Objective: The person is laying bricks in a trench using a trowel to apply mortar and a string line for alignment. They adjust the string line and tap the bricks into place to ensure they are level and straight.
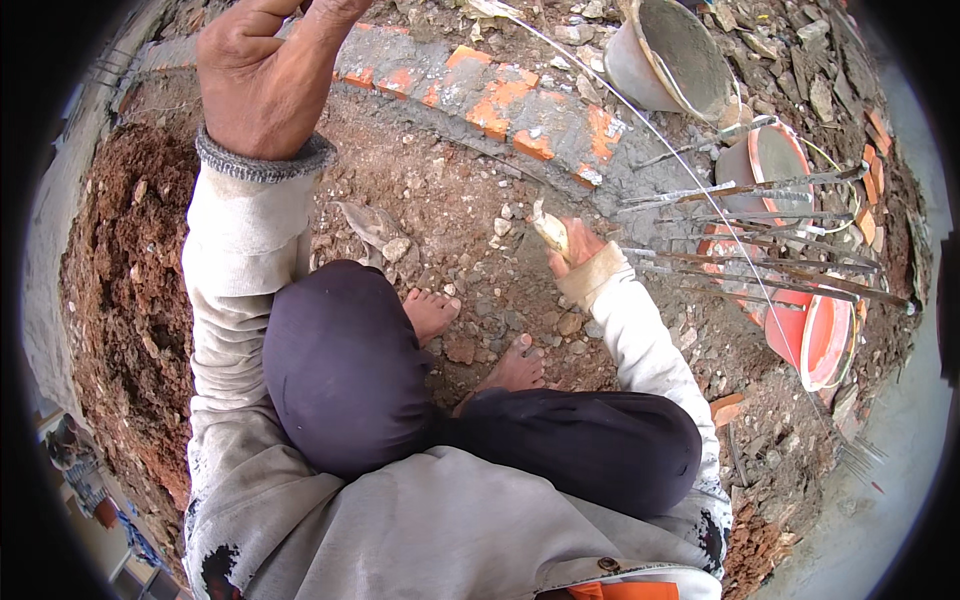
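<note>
Raised close at the upper left, my left hand (268,75) has its fingers bent, and their tips pass out of the top of the picture. Whatever it may pinch is hidden. Lower and to the right, my right hand (580,243) is closed around a small pale, whitish-tan object with a pointed end (550,228); its kind I cannot make out. Just beyond the right hand runs a low curved course of orange bricks (534,145) smeared with wet grey mortar (455,105). My bare feet stand on stony soil between the hands and my bent knees.
A taut white string (650,122) crosses above the bricks. Several steel bars (760,262) jut out at the right. A mortar-filled bucket (665,60), a second bucket with mortar (765,165) and a red bucket (810,335) stand beyond. Loose reddish soil (130,300) is heaped at left.
</note>
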The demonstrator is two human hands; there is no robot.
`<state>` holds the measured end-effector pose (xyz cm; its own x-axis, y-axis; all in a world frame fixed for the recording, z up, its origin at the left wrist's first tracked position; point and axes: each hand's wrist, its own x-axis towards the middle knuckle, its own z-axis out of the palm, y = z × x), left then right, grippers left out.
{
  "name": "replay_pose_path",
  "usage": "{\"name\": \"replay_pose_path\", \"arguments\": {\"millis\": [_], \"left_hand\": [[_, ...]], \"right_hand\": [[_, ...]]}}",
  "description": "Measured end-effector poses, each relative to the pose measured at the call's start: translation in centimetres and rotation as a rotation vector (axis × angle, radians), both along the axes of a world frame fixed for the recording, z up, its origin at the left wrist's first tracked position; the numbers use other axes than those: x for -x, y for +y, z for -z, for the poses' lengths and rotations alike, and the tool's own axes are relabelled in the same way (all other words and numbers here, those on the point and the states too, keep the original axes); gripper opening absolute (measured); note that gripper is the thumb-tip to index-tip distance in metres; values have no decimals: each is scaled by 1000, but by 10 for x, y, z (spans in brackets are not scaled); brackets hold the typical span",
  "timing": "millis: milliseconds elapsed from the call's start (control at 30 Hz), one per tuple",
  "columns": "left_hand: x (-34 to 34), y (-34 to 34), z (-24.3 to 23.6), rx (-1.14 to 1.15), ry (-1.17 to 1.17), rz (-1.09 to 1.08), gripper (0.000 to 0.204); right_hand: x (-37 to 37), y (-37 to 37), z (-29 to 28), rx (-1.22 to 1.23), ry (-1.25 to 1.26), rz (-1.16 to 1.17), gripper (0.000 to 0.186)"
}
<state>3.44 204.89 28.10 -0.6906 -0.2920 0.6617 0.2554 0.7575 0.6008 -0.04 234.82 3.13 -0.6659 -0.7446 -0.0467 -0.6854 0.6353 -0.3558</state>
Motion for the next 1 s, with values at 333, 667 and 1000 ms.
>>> {"name": "replay_pose_path", "arguments": {"millis": [333,667,1000], "left_hand": [[-41,8,-44,-57,154,211,11],[-42,-8,-35,-42,331,309,9],[-51,-2,-31,-52,49,193,17]], "right_hand": [[70,-26,58,-537,-149,167,32],[68,-37,51,-537,-87,160,35],[83,-24,81,-633,-141,183,42]]}}
